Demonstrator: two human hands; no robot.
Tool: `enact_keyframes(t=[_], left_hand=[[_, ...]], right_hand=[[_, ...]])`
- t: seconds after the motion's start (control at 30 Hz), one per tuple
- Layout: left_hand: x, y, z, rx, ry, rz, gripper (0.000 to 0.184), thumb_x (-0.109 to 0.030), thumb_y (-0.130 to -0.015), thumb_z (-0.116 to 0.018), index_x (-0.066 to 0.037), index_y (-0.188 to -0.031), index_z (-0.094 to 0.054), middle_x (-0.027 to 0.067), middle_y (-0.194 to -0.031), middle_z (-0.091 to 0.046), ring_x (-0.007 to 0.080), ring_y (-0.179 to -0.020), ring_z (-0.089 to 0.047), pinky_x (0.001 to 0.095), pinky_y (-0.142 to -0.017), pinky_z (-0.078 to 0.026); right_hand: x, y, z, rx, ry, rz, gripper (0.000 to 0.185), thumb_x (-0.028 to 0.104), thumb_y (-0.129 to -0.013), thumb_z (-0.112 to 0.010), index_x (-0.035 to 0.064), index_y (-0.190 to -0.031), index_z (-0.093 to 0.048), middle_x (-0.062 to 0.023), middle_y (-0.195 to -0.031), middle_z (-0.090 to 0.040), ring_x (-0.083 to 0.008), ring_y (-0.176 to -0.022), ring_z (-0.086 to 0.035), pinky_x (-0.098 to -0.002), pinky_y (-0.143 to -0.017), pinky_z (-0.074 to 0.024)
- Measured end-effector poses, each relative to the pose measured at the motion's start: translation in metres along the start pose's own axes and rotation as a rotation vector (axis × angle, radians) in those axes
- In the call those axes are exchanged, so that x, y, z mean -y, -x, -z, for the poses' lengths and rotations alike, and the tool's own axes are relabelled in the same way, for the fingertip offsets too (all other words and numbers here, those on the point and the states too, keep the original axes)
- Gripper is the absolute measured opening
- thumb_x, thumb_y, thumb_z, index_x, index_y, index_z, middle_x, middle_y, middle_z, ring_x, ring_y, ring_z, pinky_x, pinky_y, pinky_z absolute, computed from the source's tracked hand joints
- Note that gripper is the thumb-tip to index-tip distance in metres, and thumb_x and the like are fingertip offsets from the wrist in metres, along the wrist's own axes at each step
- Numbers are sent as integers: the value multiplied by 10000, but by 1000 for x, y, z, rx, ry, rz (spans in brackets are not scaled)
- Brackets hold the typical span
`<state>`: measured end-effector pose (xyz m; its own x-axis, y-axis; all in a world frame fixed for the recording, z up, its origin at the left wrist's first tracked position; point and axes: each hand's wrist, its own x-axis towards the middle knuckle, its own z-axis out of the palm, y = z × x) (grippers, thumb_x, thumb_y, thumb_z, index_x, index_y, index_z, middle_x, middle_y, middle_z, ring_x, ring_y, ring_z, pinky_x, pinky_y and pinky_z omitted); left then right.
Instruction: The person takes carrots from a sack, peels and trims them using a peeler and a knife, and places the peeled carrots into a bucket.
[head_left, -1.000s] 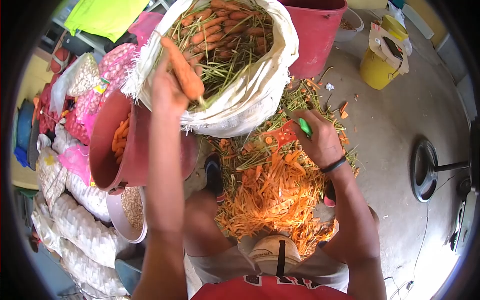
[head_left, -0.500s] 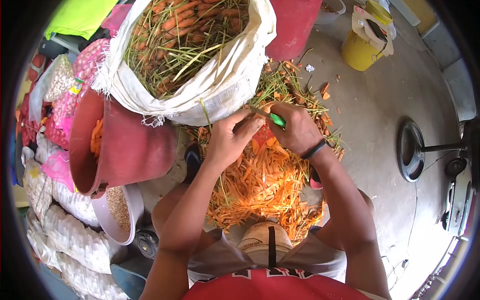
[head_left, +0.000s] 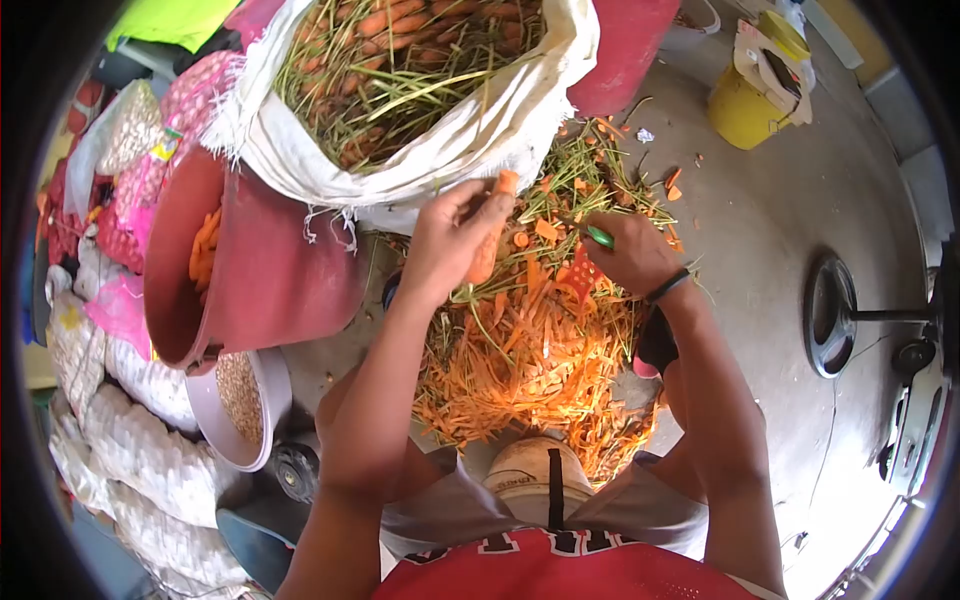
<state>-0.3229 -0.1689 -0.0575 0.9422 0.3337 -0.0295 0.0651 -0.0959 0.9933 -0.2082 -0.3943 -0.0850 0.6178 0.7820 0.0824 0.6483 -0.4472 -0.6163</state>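
Note:
My left hand (head_left: 452, 232) is closed around a carrot (head_left: 487, 247), which stands nearly upright with its cut top showing above the thumb. To the right, my right hand (head_left: 636, 252) grips a green-handled knife (head_left: 599, 236); its blade is hard to make out against the scraps. Below both hands lies a wide heap of orange carrot peelings (head_left: 530, 365). Cut stems and carrot ends (head_left: 575, 185) are scattered just beyond. An open white sack (head_left: 440, 170) full of carrots with stalks (head_left: 400, 60) stands ahead of my left hand.
A tilted red bucket (head_left: 290, 265) on the left has orange carrots inside. Below it sits a pale basin (head_left: 275, 405) of small beige pieces. Filled white sacks (head_left: 140, 440) line the left side. A yellow bucket (head_left: 738, 110) and a black-wheeled object (head_left: 830, 313) stand at right.
My hands have moved apart: the knife is now away from the carrot, lower and to the right. The carrot, largely hidden before, shows clearly in my left hand. The whole view has shifted slightly.

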Motion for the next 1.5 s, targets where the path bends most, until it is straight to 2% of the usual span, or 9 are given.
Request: enact_keyframes(t=[0.03, 0.23, 0.63, 0.77, 1.03, 1.1, 1.2, 1.33, 1.5], left_hand=[[0, -2, 6, -24, -11, 69, 303, -153, -928, -663, 39, -1158, -611, 73, -1011, -657, 112, -880, -628, 259, -802, -513], [11, -8, 7, -78, 116, -13, 321, -122, -924, -661, 40, -1190, -583, 81, -1015, -659, 140, -894, -646, 286, -806, -540], [5, 4, -32, 49, 64, 23, 291, -115, -941, -637, 46, -1177, -580, 95, -975, -670, 153, -851, -669, 288, -789, -551], [-4, 10, -38, -37, 243, 72, 300, -156, -947, -635, 43, -1168, -592, 103, -996, -669, 145, -824, -661, 285, -732, -557], [5, 3, -15, -66, 731, 504, 328, -294, -968, -585, -26, -1157, -605, 27, -911, -638, 122, -770, -612, 282, -696, -524], [7, 5, -15, -16, 774, 511, 373, -243, -978, -562, -46, -1294, -535, 51, -1074, -641, 133, -924, -635, 292, -797, -538], [6, 8, -23, 68, 774, 423, 443, -205, -992, -535, -69, -1402, -437, 91, -1269, -591, 165, -1093, -621, 319, -911, -534], [-2, 12, -33, 110, 769, 445, 378, -156, -1006, -498, -52, -1369, -489, 59, -1179, -633, 115, -1001, -641, 265, -865, -532], [-15, 19, -30, 288, 565, 407, 388, -206, -1000, -516, -81, -1367, -512, 62, -1208, -625, 130, -992, -635, 271, -801, -540]], right_hand=[[2, 2, -3, 52, -3, 28, 143, 138, -799, -621, 50, -912, -631, -188, -753, -633, -381, -737, -633, -470, -662, -504], [26, 14, -34, 239, 51, 205, 161, 200, -809, -639, 75, -906, -608, -162, -744, -637, -369, -751, -642, -486, -659, -508], [30, 8, -43, 480, 264, -60, 232, 204, -800, -629, 89, -1001, -646, -151, -892, -671, -361, -834, -654, -469, -710, -521], [-44, 10, -67, 623, 483, -328, 263, 215, -810, -616, 82, -1036, -640, -167, -936, -676, -362, -881, -660, -458, -758, -527], [10, -4, 14, -83, -297, -118, 613, 394, -684, -869, 47, -1100, -581, -82, -912, -647, -146, -842, -621, -314, -754, -502], [28, -5, 9, -218, -381, 16, 608, 359, -678, -884, 31, -1091, -579, -79, -907, -655, -137, -805, -617, -313, -744, -517], [50, -6, 0, -264, -343, 152, 644, 349, -642, -899, 25, -1101, -585, -113, -1019, -675, -186, -907, -681, -315, -786, -546], [53, -7, 13, -297, -218, 256, 673, 417, -621, -891, 46, -1100, -599, -120, -1009, -687, -251, -901, -707, -353, -772, -570], [18, -12, 29, -488, -91, 82, 624, 409, -643, -883, 57, -1075, -605, -117, -912, -704, -213, -806, -717, -344, -709, -582]])
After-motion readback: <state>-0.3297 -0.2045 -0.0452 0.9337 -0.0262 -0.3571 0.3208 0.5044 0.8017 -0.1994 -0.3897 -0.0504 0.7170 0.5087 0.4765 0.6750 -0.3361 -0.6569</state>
